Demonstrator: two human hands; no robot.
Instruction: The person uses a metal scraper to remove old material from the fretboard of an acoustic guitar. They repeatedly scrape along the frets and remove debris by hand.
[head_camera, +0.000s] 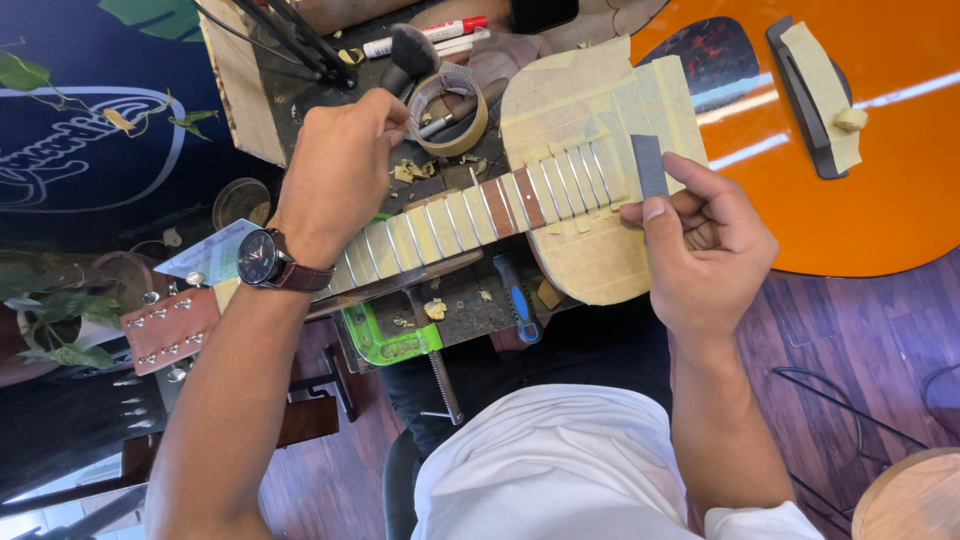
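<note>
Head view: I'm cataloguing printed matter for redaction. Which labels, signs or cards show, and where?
Marker pen: top centre on the bench, white barrel, red cap, printed label.
Printed card: left, beside the watch, pale blue-white, angled.
Wall sign: far left, dark blue with white looping lines.
No screens show.

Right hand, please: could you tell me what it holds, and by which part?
The right hand pinches a small grey flat block by its lower end, thumb on top, over the taped fretboard.
</note>
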